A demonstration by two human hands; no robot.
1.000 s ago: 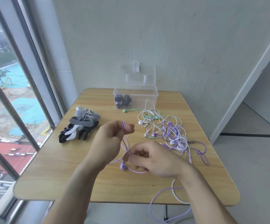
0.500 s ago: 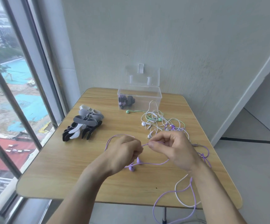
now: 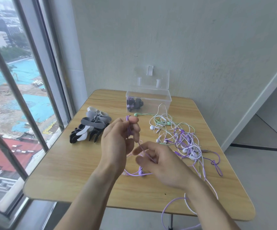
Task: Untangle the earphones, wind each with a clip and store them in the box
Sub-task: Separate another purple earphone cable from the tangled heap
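Earphones' purple cord point(image 3: 145, 152) now loops over the raised left hand point(image 3: 117, 140), its fingers curled round the turns; half a second ago it stretched level. Right hand point(image 3: 161, 161) pinches it above the tabletop point(image 3: 64, 171); winding is underway.

Left hand point(image 3: 117, 138) raised over counter point(image 3: 64, 171), purple earphone cord point(image 3: 129, 128) looped round its fingers. Right hand point(image 3: 164, 163) pinches the same cord lower down. Tangled earphones point(image 3: 180, 136) beside; clips point(image 3: 91, 128) left; open clear box point(image 3: 148, 100) behind.
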